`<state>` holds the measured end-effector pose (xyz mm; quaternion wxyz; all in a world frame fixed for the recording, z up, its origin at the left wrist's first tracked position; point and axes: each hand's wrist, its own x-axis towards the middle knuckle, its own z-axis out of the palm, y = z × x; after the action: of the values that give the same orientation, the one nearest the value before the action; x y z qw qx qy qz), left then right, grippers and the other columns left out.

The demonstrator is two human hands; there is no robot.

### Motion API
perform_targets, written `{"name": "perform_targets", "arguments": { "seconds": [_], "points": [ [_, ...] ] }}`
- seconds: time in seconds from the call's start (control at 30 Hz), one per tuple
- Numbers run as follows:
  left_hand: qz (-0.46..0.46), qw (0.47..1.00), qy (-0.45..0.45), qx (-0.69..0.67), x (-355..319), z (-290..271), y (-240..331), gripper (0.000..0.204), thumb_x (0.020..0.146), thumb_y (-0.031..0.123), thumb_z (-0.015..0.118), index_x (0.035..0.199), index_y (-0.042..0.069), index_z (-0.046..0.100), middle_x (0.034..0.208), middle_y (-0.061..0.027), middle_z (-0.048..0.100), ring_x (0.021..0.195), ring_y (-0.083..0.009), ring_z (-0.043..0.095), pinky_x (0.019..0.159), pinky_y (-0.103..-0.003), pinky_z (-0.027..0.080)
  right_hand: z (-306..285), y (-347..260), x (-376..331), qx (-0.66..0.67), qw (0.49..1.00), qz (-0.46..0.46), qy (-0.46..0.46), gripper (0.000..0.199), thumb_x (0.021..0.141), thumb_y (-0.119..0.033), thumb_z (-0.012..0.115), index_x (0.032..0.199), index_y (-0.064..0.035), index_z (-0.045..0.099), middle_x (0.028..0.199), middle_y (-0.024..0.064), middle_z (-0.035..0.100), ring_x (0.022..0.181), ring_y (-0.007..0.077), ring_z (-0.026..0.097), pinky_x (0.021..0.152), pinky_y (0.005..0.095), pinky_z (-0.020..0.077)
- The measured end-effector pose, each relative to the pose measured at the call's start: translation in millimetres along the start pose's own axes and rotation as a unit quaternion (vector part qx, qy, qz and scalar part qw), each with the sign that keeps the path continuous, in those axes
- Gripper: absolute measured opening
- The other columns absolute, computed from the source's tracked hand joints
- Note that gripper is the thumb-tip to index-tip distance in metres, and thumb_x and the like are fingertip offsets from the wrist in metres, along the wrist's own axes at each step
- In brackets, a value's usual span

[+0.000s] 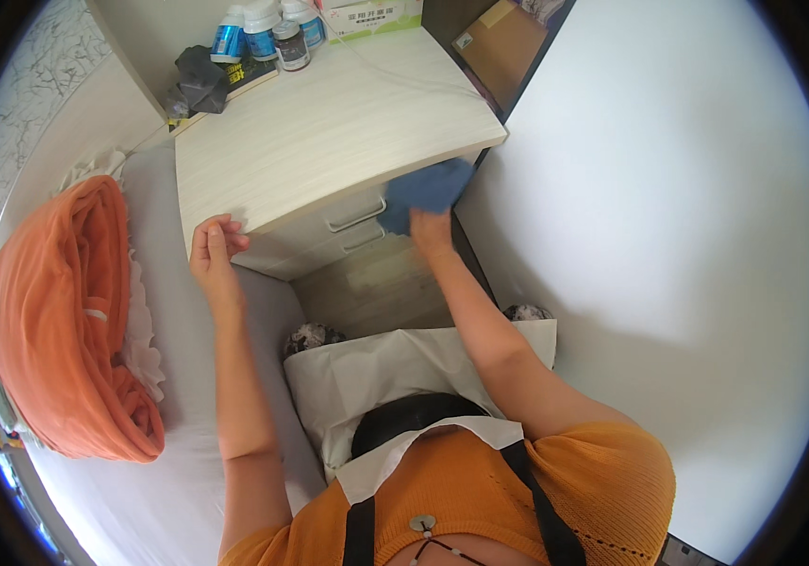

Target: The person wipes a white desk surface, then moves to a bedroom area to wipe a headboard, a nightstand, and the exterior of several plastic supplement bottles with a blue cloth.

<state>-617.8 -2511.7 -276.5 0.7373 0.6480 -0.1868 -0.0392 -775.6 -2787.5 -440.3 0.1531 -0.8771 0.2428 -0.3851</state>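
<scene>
A blue cloth is bunched in my right hand, its fingers mostly hidden behind it. The cloth lies against the right part of the drawer front, just under the top's edge and beside the upper metal handle. My left hand is at the near left corner of the pale wood-grain nightstand top. Its fingers are loosely curled and apart, with nothing seen in them.
Blue-and-white bottles, a dark jar, a grey crumpled bag and a green-white box stand at the back. Left is a bed with a folded orange blanket. A white panel rises on the right.
</scene>
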Motion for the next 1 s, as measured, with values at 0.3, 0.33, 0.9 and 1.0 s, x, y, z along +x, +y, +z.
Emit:
{"name": "perform_targets", "arguments": {
  "seconds": [0.3, 0.33, 0.9, 1.0],
  "points": [
    [-0.024, 0.996, 0.010, -0.081, 4.4, -5.0, 2.1, 0.024, 0.100, 0.026, 0.048, 0.104, 0.005, 0.059, 0.089, -0.0046, 0.063, 0.059, -0.0100, 0.056, 0.058, -0.024, 0.046, -5.6, 23.4, 5.7, 0.221, 0.962, 0.162, 0.013, 0.045, 0.097, -0.019, 0.044, 0.138, 0.0001, 0.041, 0.145, 0.0224, 0.037, 0.134, 0.0396, 0.033, 0.112, 0.0441, 0.0229],
    [-0.022, 0.997, 0.008, -0.079, 4.5, -5.4, 2.1, 0.024, 0.100, 0.026, 0.047, 0.104, 0.006, 0.060, 0.089, -0.0039, 0.063, 0.058, -0.0096, 0.056, 0.057, -0.023, 0.045, 8.0, 32.4, -2.9, 0.243, 0.954, 0.176, -0.023, 0.049, 0.098, -0.021, 0.044, 0.142, -0.0007, 0.037, 0.148, 0.0216, 0.033, 0.135, 0.0390, 0.031, 0.113, 0.0442, 0.0224],
    [-0.026, 0.986, -0.005, -0.164, 8.2, -11.8, -1.3, 0.024, 0.099, 0.024, 0.051, 0.102, 0.002, 0.060, 0.086, -0.0085, 0.065, 0.053, -0.0137, 0.057, 0.051, -0.024, 0.045, -2.7, -53.5, -11.1, 0.107, 0.992, -0.043, -0.055, 0.041, 0.091, -0.017, 0.051, 0.128, -0.0011, 0.051, 0.140, 0.0236, 0.039, 0.128, 0.0383, 0.037, 0.111, 0.0531, 0.0220],
    [-0.034, 0.980, -0.002, -0.198, 9.4, -13.6, 1.5, 0.026, 0.099, 0.026, 0.051, 0.104, 0.001, 0.059, 0.087, -0.0087, 0.065, 0.055, -0.0142, 0.058, 0.052, -0.025, 0.046, -5.6, -86.3, -7.0, -0.004, 0.974, -0.154, -0.167, 0.040, 0.090, -0.018, 0.051, 0.126, -0.0018, 0.053, 0.140, 0.0194, 0.042, 0.130, 0.0379, 0.036, 0.111, 0.0564, 0.0213]
  ]
}}
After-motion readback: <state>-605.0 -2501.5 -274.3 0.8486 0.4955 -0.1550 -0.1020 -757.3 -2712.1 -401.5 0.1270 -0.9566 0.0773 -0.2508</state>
